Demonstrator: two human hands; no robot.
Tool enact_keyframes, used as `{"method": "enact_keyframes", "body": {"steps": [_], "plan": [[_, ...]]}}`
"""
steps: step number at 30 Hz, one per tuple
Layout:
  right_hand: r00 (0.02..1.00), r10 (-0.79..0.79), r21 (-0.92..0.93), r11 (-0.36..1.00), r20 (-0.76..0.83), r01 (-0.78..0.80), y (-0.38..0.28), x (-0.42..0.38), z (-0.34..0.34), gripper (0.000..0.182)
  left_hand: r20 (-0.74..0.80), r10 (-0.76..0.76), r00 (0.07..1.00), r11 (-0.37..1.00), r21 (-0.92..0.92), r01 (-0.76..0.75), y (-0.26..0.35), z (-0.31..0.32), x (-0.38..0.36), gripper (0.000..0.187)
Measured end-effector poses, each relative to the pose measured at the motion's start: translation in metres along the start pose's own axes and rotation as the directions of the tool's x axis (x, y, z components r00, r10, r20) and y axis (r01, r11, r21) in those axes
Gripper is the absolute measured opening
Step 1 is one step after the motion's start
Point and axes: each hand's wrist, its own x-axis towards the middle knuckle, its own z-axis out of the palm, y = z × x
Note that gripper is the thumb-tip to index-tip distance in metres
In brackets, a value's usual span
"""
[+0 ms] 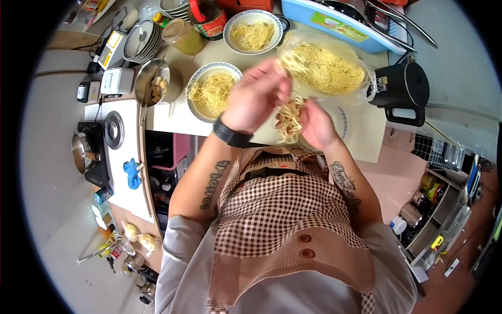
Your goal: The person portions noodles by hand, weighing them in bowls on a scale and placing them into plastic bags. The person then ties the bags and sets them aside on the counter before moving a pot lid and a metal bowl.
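Note:
Thin yellow noodles are in both of my hands. My left hand [259,94], with a dark band on the wrist, pinches a small, slightly blurred tuft at its fingertips. Curled around a hanging clump of noodles [289,121] is my right hand [320,125], just below and right of the left. Under it, a patterned bowl [343,121] shows only part of its rim. Left of my hands stands a bowl of noodles [212,93]; another noodle bowl [253,32] is farther back. A clear plastic bag of noodles [334,70] lies open behind my hands.
A black kettle [401,86] stands at the table's right edge. A metal pot [166,83], stacked plates [141,41] and jars [182,36] line the left. Behind is a blue-and-white bin [334,23]. A burner with a pan [81,152] sits on the left counter.

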Motion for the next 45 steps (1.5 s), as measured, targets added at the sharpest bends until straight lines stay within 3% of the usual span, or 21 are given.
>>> {"method": "enact_keyframes", "body": {"steps": [2,3,4,6,7,9,11,14,15,16,18,20,22,24,26,28,31,36,38,41,45], "plan": [[0.974,0.015,-0.177,0.984,0.226,0.026,-0.004,0.012,0.023,0.034,-0.091,0.085,0.992,0.996,0.035,-0.082,0.038,-0.012,-0.008,0.016],[0.973,0.037,-0.329,0.943,0.229,0.042,-0.006,0.018,0.039,0.027,-0.11,0.164,0.98,0.985,0.075,-0.157,0.055,-0.022,-0.011,0.016],[0.962,0.155,-0.519,0.854,0.227,-0.015,-0.015,0.022,0.052,0.024,-0.13,0.242,0.962,0.967,0.116,-0.227,0.07,-0.034,-0.015,0.016],[0.929,0.192,-0.543,0.839,0.317,0.012,-0.016,0.034,0.068,0.023,-0.173,0.31,0.935,0.95,0.086,-0.299,0.095,-0.065,-0.032,0.015],[0.941,0.213,-0.548,0.835,0.264,-0.035,-0.022,0.03,0.082,0.021,-0.209,0.347,0.914,0.935,0.159,-0.318,0.101,-0.076,-0.039,0.015],[0.969,0.108,-0.548,0.836,0.223,0.033,-0.012,0.042,0.106,0.022,-0.274,0.425,0.863,0.877,0.363,-0.316,0.102,-0.106,-0.053,0.019],[0.978,-0.028,-0.552,0.822,0.209,0.141,0.005,0.061,0.124,0.029,-0.306,0.422,0.853,0.786,0.593,-0.176,0.087,-0.134,-0.064,0.023],[0.961,-0.146,-0.782,0.559,0.234,0.275,0.039,0.105,0.121,0.035,-0.262,0.406,0.875,0.525,0.851,0.011,0.054,-0.162,-0.073,0.025],[0.979,-0.088,-0.945,0.258,0.183,0.2,0.04,0.111,0.115,0.039,-0.228,0.222,0.948,0.332,0.932,0.146,0.055,-0.164,-0.082,0.031],[0.967,-0.16,-0.97,0.108,0.2,0.219,0.039,0.108,0.11,0.038,0.035,0.266,0.963,-0.027,0.999,-0.028,0.04,-0.194,-0.086,0.037],[0.921,-0.282,-0.955,-0.202,0.27,0.218,0.036,0.092,0.099,0.036,0.059,0.233,0.971,-0.195,0.981,-0.013,0.049,-0.191,-0.1,0.041],[0.936,-0.248,-0.967,-0.108,0.25,0.23,0.018,0.068,0.098,0.034,-0.002,0.302,0.953,0.01,1.0,-0.001,0.067,-0.186,-0.116,0.042],[0.972,-0.222,-0.991,0.088,0.08,0.102,0.012,0.045,0.094,0.03,-0.167,0.35,0.922,0.255,0.964,0.078,0.084,-0.18,-0.134,0.03],[0.974,-0.226,-1.0,0.021,-0.004,0.0,0.016,0.027,0.071,0.027,-0.281,0.398,0.873,0.279,0.944,0.176,0.09,-0.188,-0.156,0.025],[0.972,-0.209,-0.99,-0.069,-0.106,-0.123,0.024,0.014,0.044,0.024,-0.438,0.391,0.809,0.425,0.866,0.263,0.085,-0.198,-0.178,0.023],[0.957,-0.179,-0.948,-0.182,-0.231,-0.262,0.035,0.0,0.024,0.021,-0.508,0.346,0.789,0.612,0.76,0.221,0.07,-0.221,-0.196,0.022],[0.939,-0.134,-0.931,-0.147,-0.316,-0.334,0.054,-0.014,0.025,0.02,-0.546,0.293,0.785,0.647,0.718,0.258,0.056,-0.243,-0.211,0.022],[0.967,-0.095,-0.956,-0.158,-0.235,-0.247,0.074,-0.005,0.022,0.027,-0.501,0.171,0.849,0.682,0.681,0.265,0.034,-0.264,-0.194,0.023],[0.976,-0.058,-0.964,-0.154,-0.211,-0.218,0.07,0.002,0.035,0.027,-0.445,0.121,0.888,0.561,0.768,0.308,0.027,-0.273,-0.181,0.03],[0.977,-0.043,-0.959,-0.191,-0.207,-0.211,0.063,0.008,0.05,0.03,-0.428,0.028,0.903,0.503,0.787,0.357,0.025,-0.27,-0.165,0.046],[0.987,-0.03,-0.96,-0.228,-0.16,-0.162,0.057,0.013,0.05,0.032,-0.38,-0.063,0.923,0.496,0.791,0.359,0.015,-0.268,-0.155,0.038]]}}
